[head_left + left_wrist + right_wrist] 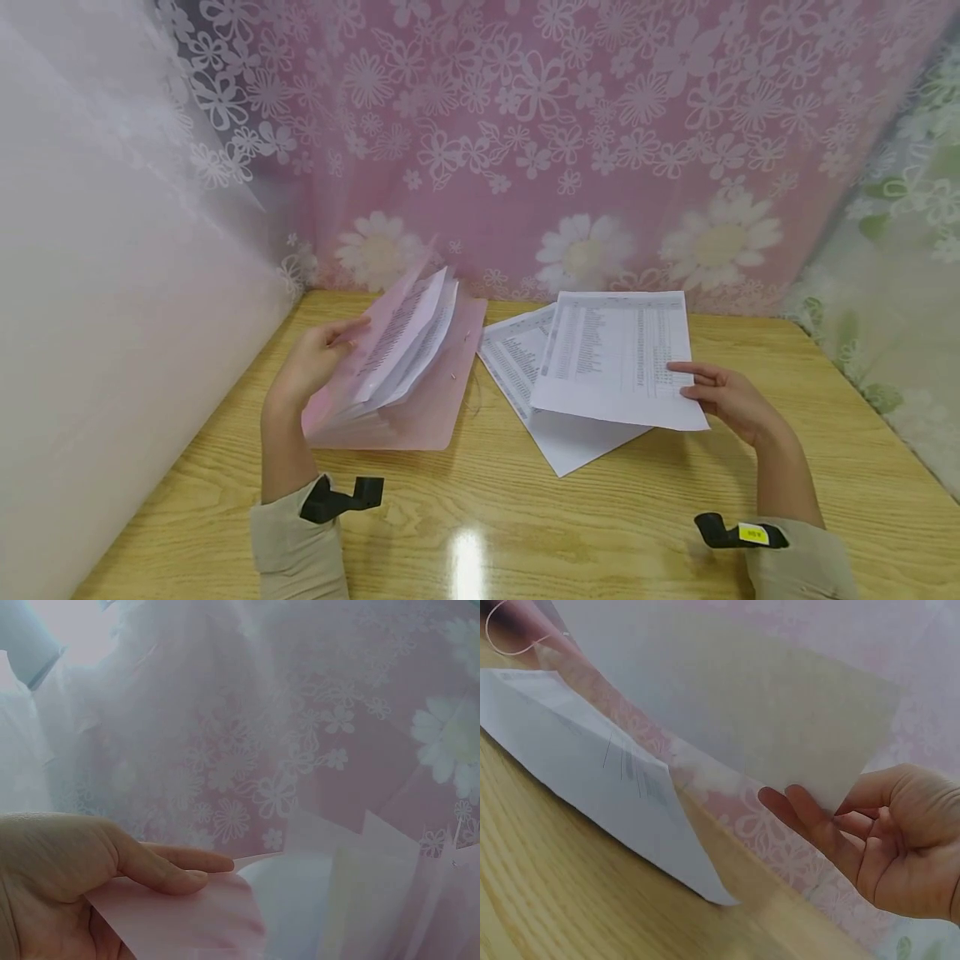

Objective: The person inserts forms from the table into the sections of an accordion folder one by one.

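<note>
My left hand (311, 362) pinches the raised cover of a pink folder (431, 421) between thumb and fingers, as the left wrist view also shows at the cover's edge (180, 915). Inside the folder, several printed sheets (401, 333) stand fanned up at a slant. On the right, my right hand (738, 404) pinches the right edge of a printed sheet (611, 350), held up off the table. Below it lies another printed sheet (513, 354), partly covered by the held one. In the right wrist view the thumb and fingers (810, 817) grip the sheet's corner.
The wooden table (405, 533) is bounded at the back by a pink flowered curtain (480, 150). A pale wall (112, 250) closes the left side and a flowered sheet (900, 250) the right. A thin loop of string (499, 645) hangs by the folder.
</note>
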`<state>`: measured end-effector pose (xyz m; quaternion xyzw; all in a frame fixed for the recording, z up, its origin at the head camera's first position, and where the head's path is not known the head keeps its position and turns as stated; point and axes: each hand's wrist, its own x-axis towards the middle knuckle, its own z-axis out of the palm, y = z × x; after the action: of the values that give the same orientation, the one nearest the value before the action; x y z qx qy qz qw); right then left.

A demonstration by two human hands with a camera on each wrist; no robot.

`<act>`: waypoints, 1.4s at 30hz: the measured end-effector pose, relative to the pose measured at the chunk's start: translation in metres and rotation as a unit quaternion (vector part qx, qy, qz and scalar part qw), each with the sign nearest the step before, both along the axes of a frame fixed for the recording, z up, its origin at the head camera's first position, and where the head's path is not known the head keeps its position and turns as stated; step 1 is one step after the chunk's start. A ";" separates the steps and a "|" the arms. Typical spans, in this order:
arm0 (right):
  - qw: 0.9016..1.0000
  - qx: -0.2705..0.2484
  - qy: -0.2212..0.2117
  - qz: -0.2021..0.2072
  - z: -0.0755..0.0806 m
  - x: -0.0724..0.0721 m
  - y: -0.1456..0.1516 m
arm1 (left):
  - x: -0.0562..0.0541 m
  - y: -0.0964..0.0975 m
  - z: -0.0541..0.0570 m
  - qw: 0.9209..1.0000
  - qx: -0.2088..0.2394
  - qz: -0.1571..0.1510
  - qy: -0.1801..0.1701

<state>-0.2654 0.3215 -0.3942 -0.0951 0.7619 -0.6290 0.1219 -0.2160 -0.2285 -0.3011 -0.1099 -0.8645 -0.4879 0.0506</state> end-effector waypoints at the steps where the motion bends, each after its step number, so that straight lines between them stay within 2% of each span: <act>1: 1.000 -0.002 0.000 0.000 0.002 0.000 -0.001 | 0.000 0.000 0.000 1.000 0.000 0.000 0.000; 15: 0.999 0.037 0.030 -0.011 0.026 0.006 -0.040 | 0.001 -0.002 0.000 1.000 -0.007 0.009 -0.003; 24: 0.999 0.017 0.035 -0.034 0.036 0.010 -0.077 | 0.001 -0.001 0.001 1.000 -0.021 0.015 -0.004; 35: 0.995 -0.048 0.048 -0.072 0.034 0.016 -0.123 | -0.001 -0.001 0.001 1.000 -0.018 0.009 0.016; 42: 0.994 -0.040 0.044 -0.097 0.028 0.019 -0.149 | -0.001 -0.001 0.002 1.000 -0.015 0.008 0.014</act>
<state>-0.2467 0.1721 -0.3664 -0.0533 0.7465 -0.6629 0.0226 -0.2171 -0.2292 -0.2996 -0.1104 -0.8720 -0.4724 0.0654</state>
